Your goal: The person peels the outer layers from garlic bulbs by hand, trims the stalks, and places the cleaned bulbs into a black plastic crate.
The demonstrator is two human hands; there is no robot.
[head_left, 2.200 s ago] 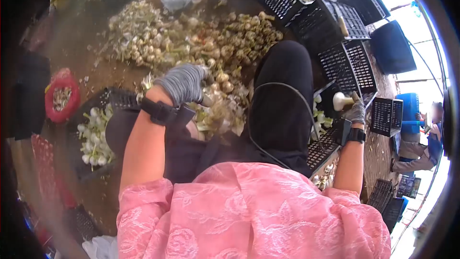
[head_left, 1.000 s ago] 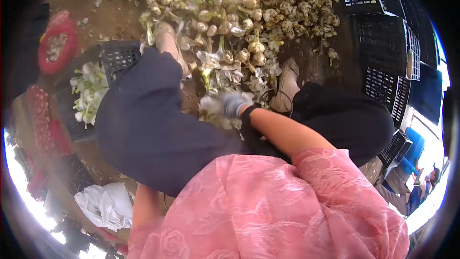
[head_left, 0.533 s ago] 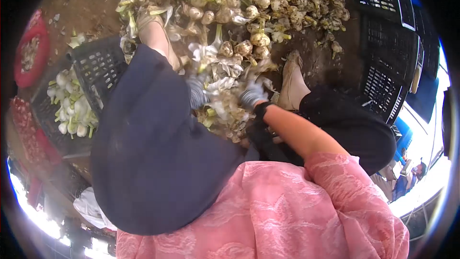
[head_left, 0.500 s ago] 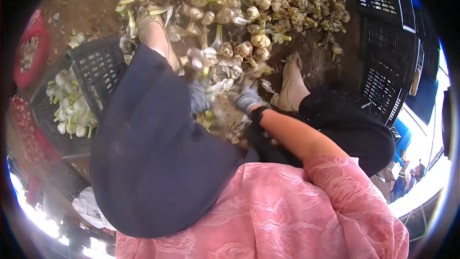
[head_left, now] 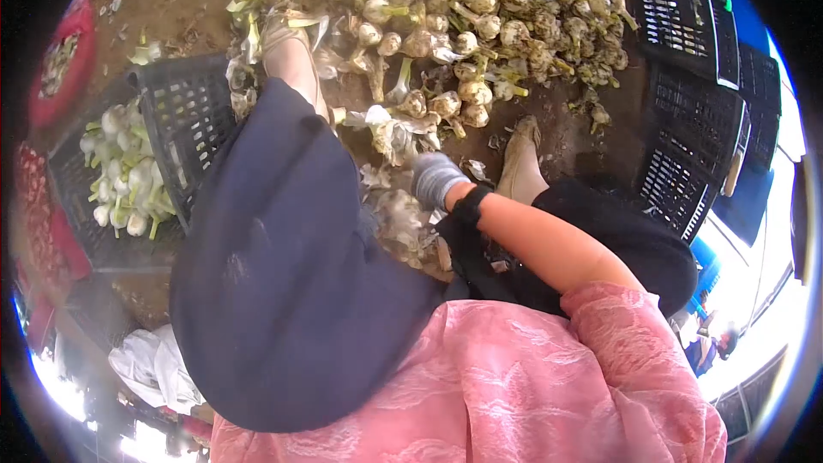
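My right hand [head_left: 435, 181], in a grey glove with a black band at the wrist, is between my knees over a heap of peeled garlic skins [head_left: 403, 223]. Its fingers are curled closed; what they hold, if anything, is hidden. Just beyond it lie loose pale skins and garlic bulbs [head_left: 413, 104] with cut stems. My left hand does not show; my dark-clad left leg [head_left: 274, 266] covers that side. Ahead spreads a large pile of soil-stained garlic [head_left: 523, 26].
On the left a black crate [head_left: 101, 249] holds cleaned white garlic [head_left: 129, 173], beside another black crate [head_left: 193, 103]. A red-rimmed basket [head_left: 73, 90] stands farther left. Black crates [head_left: 686, 133] are stacked at right. A white sack [head_left: 154, 369] lies behind my left knee. Another person [head_left: 707, 350] is far right.
My left hand has gone from between my knees to out of sight behind my left leg. My right hand has shifted slightly left, and its fingers look more curled. The view has shifted slightly.
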